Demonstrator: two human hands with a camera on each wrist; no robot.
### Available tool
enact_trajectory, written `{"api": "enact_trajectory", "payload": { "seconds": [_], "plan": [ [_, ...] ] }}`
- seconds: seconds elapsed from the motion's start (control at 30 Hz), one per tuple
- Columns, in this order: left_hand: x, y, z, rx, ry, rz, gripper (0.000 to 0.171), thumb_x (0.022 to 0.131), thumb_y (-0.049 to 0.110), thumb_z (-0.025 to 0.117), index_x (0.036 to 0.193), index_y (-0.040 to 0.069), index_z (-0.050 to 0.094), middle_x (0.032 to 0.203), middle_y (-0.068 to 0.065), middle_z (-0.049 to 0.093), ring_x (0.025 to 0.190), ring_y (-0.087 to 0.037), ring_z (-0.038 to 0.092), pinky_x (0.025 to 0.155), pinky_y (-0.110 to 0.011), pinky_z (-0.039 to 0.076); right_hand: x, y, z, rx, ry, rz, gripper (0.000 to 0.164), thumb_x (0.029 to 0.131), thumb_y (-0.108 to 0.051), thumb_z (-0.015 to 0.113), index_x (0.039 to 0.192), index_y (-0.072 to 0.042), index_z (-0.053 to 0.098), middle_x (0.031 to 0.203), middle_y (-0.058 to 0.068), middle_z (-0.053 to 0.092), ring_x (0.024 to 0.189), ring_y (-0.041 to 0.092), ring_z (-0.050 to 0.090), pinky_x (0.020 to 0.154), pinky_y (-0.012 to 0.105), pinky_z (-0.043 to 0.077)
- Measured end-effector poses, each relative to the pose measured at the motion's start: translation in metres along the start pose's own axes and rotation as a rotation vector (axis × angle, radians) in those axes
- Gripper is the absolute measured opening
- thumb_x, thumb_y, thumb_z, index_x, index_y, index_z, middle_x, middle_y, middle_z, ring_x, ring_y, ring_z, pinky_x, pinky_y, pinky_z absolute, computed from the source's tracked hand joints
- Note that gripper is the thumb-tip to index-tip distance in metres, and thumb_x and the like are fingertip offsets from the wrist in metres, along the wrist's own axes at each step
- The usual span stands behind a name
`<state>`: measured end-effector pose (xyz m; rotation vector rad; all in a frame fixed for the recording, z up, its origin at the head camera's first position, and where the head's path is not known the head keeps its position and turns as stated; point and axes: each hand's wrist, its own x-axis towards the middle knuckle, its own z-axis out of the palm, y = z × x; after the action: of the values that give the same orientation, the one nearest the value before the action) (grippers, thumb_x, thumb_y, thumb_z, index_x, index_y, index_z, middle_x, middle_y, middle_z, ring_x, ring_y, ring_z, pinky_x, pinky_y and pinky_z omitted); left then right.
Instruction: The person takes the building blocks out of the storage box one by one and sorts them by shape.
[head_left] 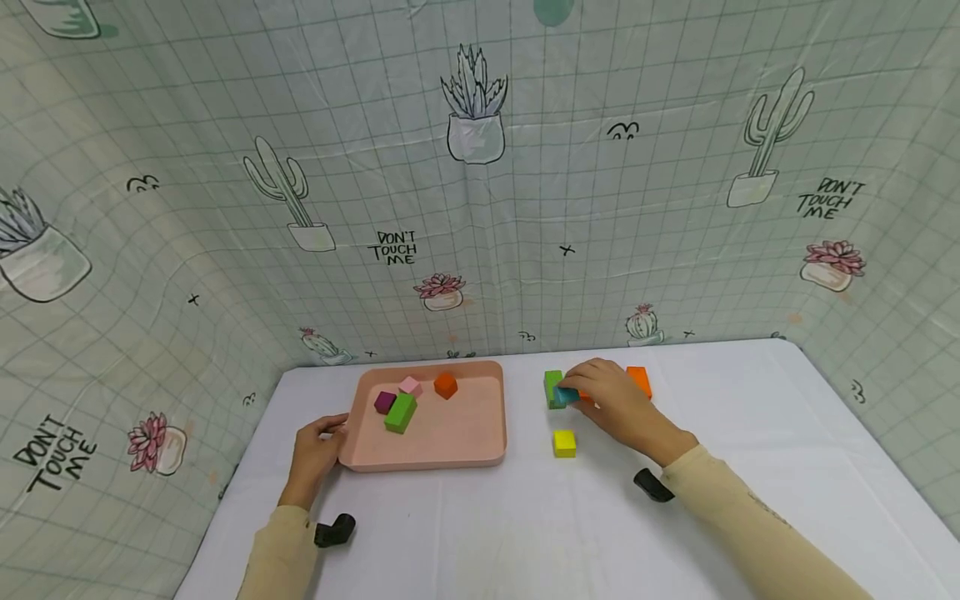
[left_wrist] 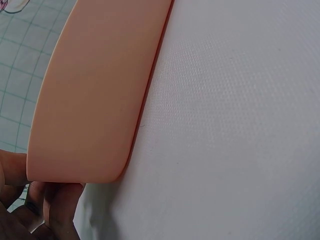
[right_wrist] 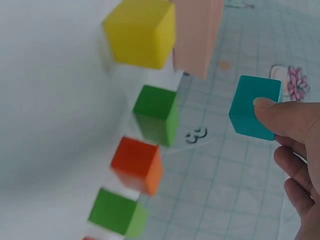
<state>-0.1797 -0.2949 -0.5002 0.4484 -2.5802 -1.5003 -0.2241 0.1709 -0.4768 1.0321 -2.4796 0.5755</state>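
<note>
My right hand pinches a teal block between thumb and fingers, raised off the table. In the head view the teal block partly covers a green block. Nearer me sits a yellow cube. An orange block shows behind the right hand. At the left end of a pink tray, my left hand holds the edge with bent fingers. Inside the tray lie a green block, a purple cube, a pink block and an orange-red block.
In the right wrist view, a green block, an orange block and another green block stand in a row. A white cloth covers the table. Behind it hangs a grid-patterned curtain with plant drawings.
</note>
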Motion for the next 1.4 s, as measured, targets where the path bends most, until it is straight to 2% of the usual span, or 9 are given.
{"api": "enact_trajectory", "payload": {
  "seconds": [0.17, 0.3, 0.53, 0.77, 0.93, 1.4],
  "plan": [
    [0.0, -0.001, 0.0, 0.007, 0.006, -0.008, 0.032, 0.104, 0.001, 0.057, 0.132, -0.014, 0.065, 0.11, -0.025, 0.063, 0.073, -0.014, 0.053, 0.06, -0.022, 0.045, -0.026, 0.009, -0.003, -0.002, 0.001, 0.041, 0.043, 0.074, 0.007, 0.092, 0.112, -0.006, 0.076, 0.112, 0.002, 0.073, 0.106, 0.027, 0.065, 0.097, 0.048, 0.055],
    [0.0, -0.001, 0.0, 0.006, 0.006, -0.02, 0.032, 0.104, 0.0, 0.057, 0.132, -0.014, 0.065, 0.11, -0.024, 0.062, 0.073, -0.012, 0.053, 0.059, -0.022, 0.045, -0.04, 0.011, -0.002, 0.0, -0.028, 0.069, 0.046, 0.073, 0.008, 0.092, 0.114, -0.006, 0.077, 0.113, 0.004, 0.074, 0.107, 0.028, 0.066, 0.103, 0.054, 0.052],
    [0.0, -0.002, 0.002, 0.005, -0.002, -0.018, 0.033, 0.104, 0.0, 0.057, 0.132, -0.015, 0.065, 0.111, -0.025, 0.061, 0.074, -0.012, 0.053, 0.06, -0.022, 0.045, -0.055, 0.01, 0.003, -0.006, -0.107, 0.124, 0.04, 0.076, 0.004, 0.092, 0.111, -0.007, 0.078, 0.112, 0.002, 0.074, 0.108, 0.027, 0.065, 0.097, 0.048, 0.056],
    [0.0, -0.002, 0.002, 0.007, 0.003, -0.012, 0.033, 0.103, 0.0, 0.057, 0.132, -0.015, 0.065, 0.111, -0.026, 0.062, 0.072, -0.013, 0.052, 0.059, -0.022, 0.044, -0.057, 0.008, 0.009, -0.011, -0.163, 0.127, 0.035, 0.078, 0.001, 0.092, 0.109, -0.006, 0.078, 0.109, 0.003, 0.074, 0.108, 0.028, 0.066, 0.098, 0.048, 0.056],
    [0.001, -0.003, 0.003, 0.003, 0.003, -0.035, 0.033, 0.104, 0.001, 0.058, 0.133, -0.014, 0.064, 0.113, -0.026, 0.061, 0.073, -0.013, 0.051, 0.059, -0.022, 0.045, -0.059, 0.006, 0.013, -0.005, -0.183, 0.114, 0.033, 0.078, 0.0, 0.091, 0.108, -0.007, 0.079, 0.108, 0.002, 0.073, 0.106, 0.027, 0.066, 0.096, 0.047, 0.056],
    [0.007, -0.006, 0.002, 0.012, 0.012, -0.031, 0.033, 0.103, 0.002, 0.057, 0.132, -0.012, 0.066, 0.112, -0.024, 0.061, 0.075, -0.013, 0.051, 0.06, -0.022, 0.045, -0.058, 0.004, 0.013, -0.008, -0.203, 0.129, 0.034, 0.081, -0.003, 0.09, 0.112, -0.006, 0.079, 0.109, 0.003, 0.073, 0.106, 0.027, 0.065, 0.094, 0.047, 0.056]
  ]
}}
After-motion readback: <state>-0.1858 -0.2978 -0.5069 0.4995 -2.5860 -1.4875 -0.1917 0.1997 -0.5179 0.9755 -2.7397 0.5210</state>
